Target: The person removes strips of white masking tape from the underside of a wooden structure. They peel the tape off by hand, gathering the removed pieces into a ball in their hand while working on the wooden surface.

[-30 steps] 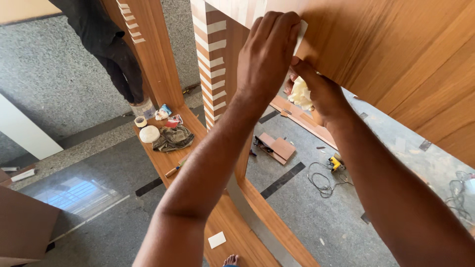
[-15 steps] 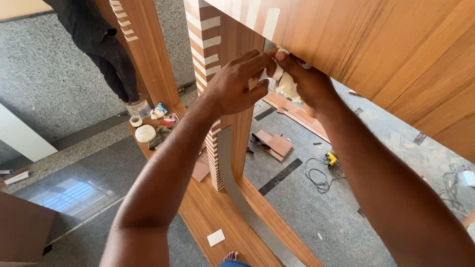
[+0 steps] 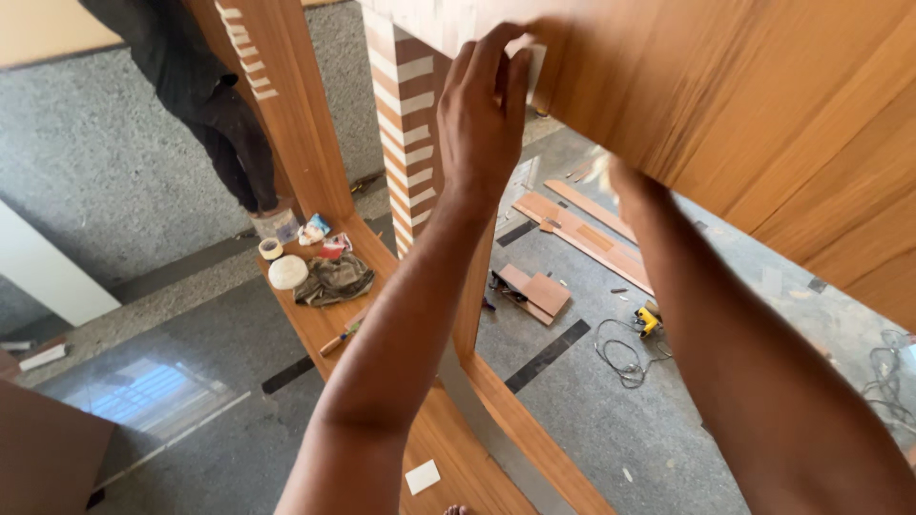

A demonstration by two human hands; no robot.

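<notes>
Left hand [image 3: 484, 110] flat, fingers together, pressing on edge of wood panel [image 3: 763, 114] near its corner; right hand hidden behind panel, grip state undeterminable

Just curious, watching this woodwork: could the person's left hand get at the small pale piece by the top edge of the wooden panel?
Probably yes. The left hand is already up at the wooden panel, its fingers resting at the small pale piece, with nothing between them. The right hand is hidden behind the panel.
</notes>
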